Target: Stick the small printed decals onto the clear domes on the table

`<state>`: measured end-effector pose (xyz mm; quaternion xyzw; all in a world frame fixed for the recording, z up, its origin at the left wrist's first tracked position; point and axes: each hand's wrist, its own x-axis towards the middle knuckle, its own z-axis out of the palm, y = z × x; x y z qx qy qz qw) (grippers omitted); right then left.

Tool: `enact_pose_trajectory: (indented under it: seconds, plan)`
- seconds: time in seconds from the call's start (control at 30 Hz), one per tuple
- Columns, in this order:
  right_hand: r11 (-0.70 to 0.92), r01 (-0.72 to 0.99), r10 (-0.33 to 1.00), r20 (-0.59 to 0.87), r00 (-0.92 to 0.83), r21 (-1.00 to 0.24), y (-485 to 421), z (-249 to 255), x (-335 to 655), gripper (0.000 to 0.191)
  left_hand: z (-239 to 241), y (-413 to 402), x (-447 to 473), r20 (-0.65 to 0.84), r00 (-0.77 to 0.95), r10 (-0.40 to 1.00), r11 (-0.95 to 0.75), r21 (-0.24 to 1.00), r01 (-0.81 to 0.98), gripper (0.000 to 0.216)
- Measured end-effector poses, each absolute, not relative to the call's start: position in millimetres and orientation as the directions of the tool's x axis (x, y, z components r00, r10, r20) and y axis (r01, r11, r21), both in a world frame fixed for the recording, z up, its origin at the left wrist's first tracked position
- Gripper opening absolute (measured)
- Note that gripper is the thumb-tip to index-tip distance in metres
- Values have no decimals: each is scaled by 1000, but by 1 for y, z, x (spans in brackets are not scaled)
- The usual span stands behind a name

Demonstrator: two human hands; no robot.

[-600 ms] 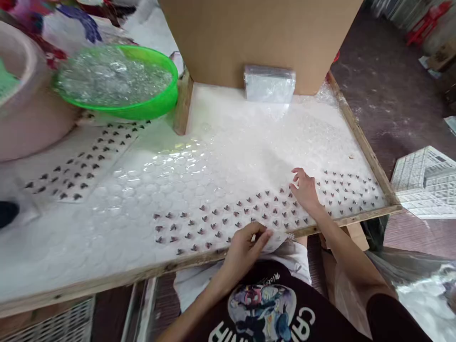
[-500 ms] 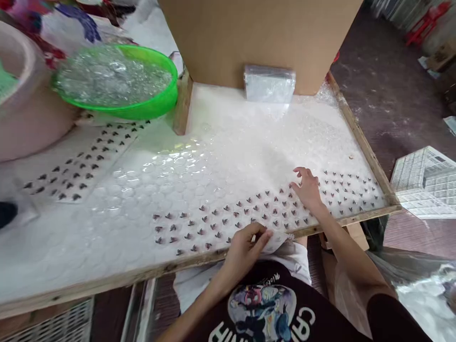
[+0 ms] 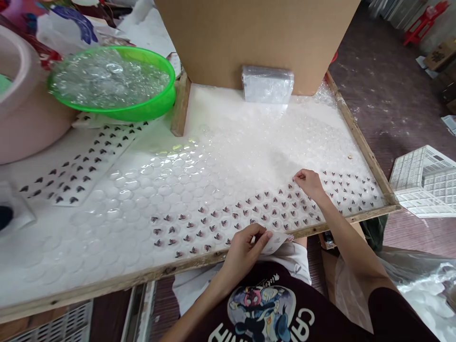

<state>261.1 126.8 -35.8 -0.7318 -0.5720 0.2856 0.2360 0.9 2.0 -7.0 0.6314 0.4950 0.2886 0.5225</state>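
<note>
My left hand (image 3: 247, 244) is at the table's front edge, thumb and fingers closed on a small whitish sticker sheet (image 3: 276, 242) with faint printed marks. My right hand (image 3: 309, 183) hovers low over the table, fingertips pinched together; whatever is between them is too small to make out. Below both hands lie rows of clear round discs (image 3: 167, 190), many with a small dark printed motif (image 3: 225, 209) on them. The marked discs run along the front edge, on both sides of my right hand.
A green basin (image 3: 153, 107) heaped with clear plastic pieces stands at the left, beside a pink tub (image 3: 39, 128). Printed sheets (image 3: 73, 178) lie near them. A cardboard panel (image 3: 256, 33) and a wrapped clear stack (image 3: 268, 85) stand behind. Wooden rails (image 3: 359, 133) edge the table.
My right hand has gone from spread fingers to a pinch at nearly the same spot. My left hand still holds the sheet in place.
</note>
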Motion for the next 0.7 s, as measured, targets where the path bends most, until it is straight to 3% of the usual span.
enact_pose_trajectory:
  seconds: [0.1, 0.23, 0.3, 0.4, 0.5, 0.6, 0.7]
  plan:
    - [-212, 770, 977, -126, 170, -603, 125, -34, 255, 3, -6, 2, 1, -151, 337, 929, 40, 949, 314, 31]
    - [-184, 878, 983, -79, 166, -441, 121, -30, 250, 25, -3, 4, 1, -135, 297, 945, 48, 958, 283, 27]
    - [-184, 883, 983, -68, 171, -432, 119, -29, 251, 25, -1, 5, 0, -128, 276, 953, 54, 964, 262, 24]
    - [-151, 841, 984, 0, 177, -519, 109, -23, 254, 11, 0, 6, -4, -123, 262, 957, 69, 976, 204, 21]
    - [-55, 718, 986, 75, 148, -694, 89, -9, 249, 12, -3, 11, -9, -157, 268, 951, 142, 987, 75, 23]
    - [115, 522, 993, 90, -73, -845, 61, 9, 229, 13, -8, 18, -13, -239, 286, 928, 275, 957, -95, 28]
    - [300, 377, 928, 176, -329, -876, 37, 24, 201, 23, -8, 24, -11, -280, 309, 909, 375, 872, -314, 33]
